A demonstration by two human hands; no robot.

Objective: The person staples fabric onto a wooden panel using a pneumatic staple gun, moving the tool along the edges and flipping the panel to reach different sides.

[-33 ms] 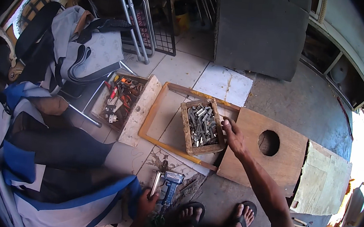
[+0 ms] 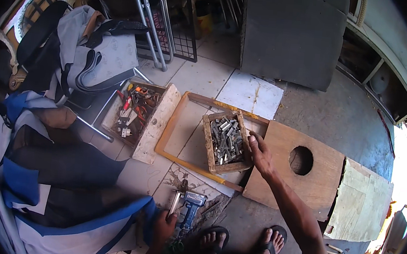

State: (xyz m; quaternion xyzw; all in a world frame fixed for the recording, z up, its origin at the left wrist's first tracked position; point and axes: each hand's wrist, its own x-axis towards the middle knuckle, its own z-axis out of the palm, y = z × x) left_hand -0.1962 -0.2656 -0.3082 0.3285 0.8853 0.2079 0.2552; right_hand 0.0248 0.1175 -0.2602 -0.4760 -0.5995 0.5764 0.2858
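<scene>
A small wooden box (image 2: 231, 168) full of loose metal staple strips (image 2: 227, 141) rests over a wooden frame. My right hand (image 2: 261, 157) is at the box's right side, its fingers closed against the rim; some of them are hidden. Low in the middle is a blue pneumatic staple gun (image 2: 194, 199), its handle pointing toward me. Beside the gun, my left hand (image 2: 164, 225) is closed around the lower end of its silvery magazine (image 2: 175, 201).
The yellow-edged frame (image 2: 163, 140) joins a plywood board (image 2: 276, 183) with a round hole. Left of it stands a drawer (image 2: 155, 149) of hand tools. Blue, grey and black fabric (image 2: 76, 227) heaps along the left. A dark grey panel (image 2: 290, 37) stands behind.
My right hand has shifted very slightly against the side of the box. Everything else looks the same.
</scene>
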